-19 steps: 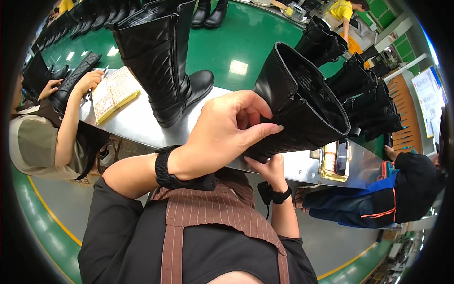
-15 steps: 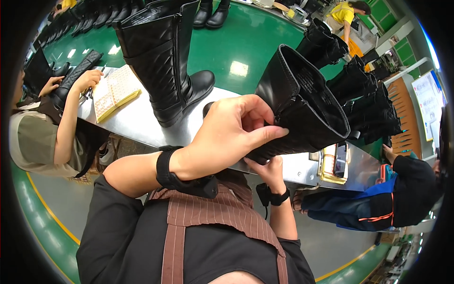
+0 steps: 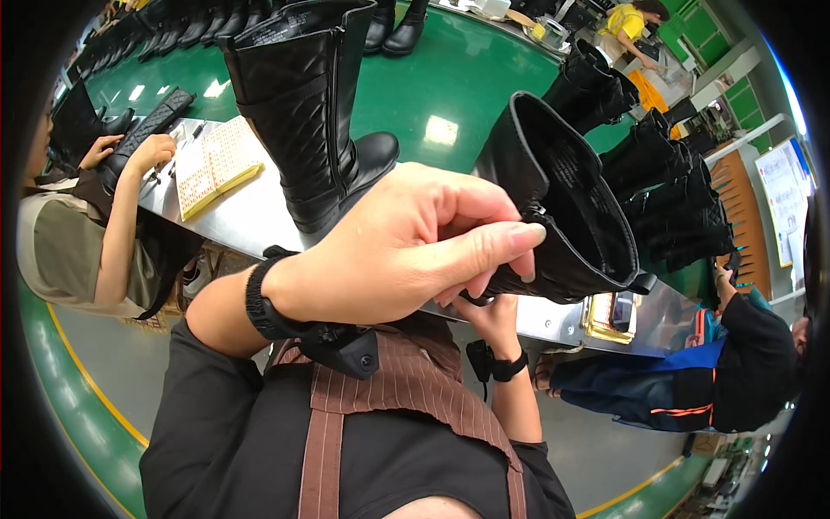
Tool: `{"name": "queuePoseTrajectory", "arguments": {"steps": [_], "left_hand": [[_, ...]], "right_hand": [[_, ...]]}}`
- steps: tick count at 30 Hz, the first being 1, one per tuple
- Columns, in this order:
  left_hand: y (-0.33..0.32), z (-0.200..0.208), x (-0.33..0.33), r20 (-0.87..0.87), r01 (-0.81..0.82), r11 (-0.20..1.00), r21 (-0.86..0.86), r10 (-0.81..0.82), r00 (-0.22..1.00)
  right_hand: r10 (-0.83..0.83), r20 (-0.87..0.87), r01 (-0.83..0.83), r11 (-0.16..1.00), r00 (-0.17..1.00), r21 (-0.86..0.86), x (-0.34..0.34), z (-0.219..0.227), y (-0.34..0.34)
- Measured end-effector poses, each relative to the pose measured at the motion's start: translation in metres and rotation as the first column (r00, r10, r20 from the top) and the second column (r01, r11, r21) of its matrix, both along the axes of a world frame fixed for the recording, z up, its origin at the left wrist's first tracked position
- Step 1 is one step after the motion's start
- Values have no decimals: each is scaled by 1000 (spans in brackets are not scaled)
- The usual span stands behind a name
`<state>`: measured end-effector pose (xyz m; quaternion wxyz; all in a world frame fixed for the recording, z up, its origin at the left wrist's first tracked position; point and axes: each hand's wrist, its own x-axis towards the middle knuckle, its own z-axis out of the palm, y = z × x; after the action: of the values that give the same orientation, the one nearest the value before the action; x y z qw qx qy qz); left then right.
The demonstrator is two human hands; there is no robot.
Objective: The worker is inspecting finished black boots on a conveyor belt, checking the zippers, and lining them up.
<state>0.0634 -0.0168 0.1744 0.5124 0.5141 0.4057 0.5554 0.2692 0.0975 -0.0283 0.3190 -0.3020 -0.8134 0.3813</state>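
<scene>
A black boot (image 3: 501, 160) is held in front of the person, over the near edge of the worktop (image 3: 251, 216), its shaft opening tipped toward the right; its foot is hidden. The left hand (image 3: 415, 242) has thumb and forefinger pinched together on the boot at the top of its zip, though the exact bit between them cannot be seen. The right hand (image 3: 494, 322) is clamped on the shaft from below, its fingers partly hidden.

Left of this, a quilted boot (image 3: 298, 121) stands upright on the worktop's near edge. Farther left lies a yellow-edged stack of sheets (image 3: 216, 169), beside a co-worker's hands (image 3: 151, 154) at another quilted boot (image 3: 147, 134). To the right, a phone (image 3: 622, 310) lies on a second stack (image 3: 596, 320) near the edge, and more black boots (image 3: 670, 221) stand behind it.
</scene>
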Motion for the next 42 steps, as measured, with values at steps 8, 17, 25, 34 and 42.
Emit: {"name": "queuePoseTrajectory", "arguments": {"steps": [8, 17, 25, 34, 42], "left_hand": [[-47, 12, -60, -621, -245, 969, -15, 183, 762], [-77, -114, -146, -771, -614, 773, -161, 290, 567], [-10, -186, -130, -133, -487, 855, -178, 469, 873], [2, -163, -81, 554, -327, 925, -194, 379, 742], [11, -164, -55, 394, -404, 914, 28, 362, 845]], "right_hand": [[105, -4, -103, 965, 994, -240, -10, 15, 2], [124, 0, -122, 982, 992, -142, -47, 37, -12], [-32, -143, -46, 859, 989, -510, -52, 25, -18], [-291, -655, -394, 608, 697, -689, -57, 16, -25], [-129, -651, -425, 660, 748, -619, -75, 11, -22]]}}
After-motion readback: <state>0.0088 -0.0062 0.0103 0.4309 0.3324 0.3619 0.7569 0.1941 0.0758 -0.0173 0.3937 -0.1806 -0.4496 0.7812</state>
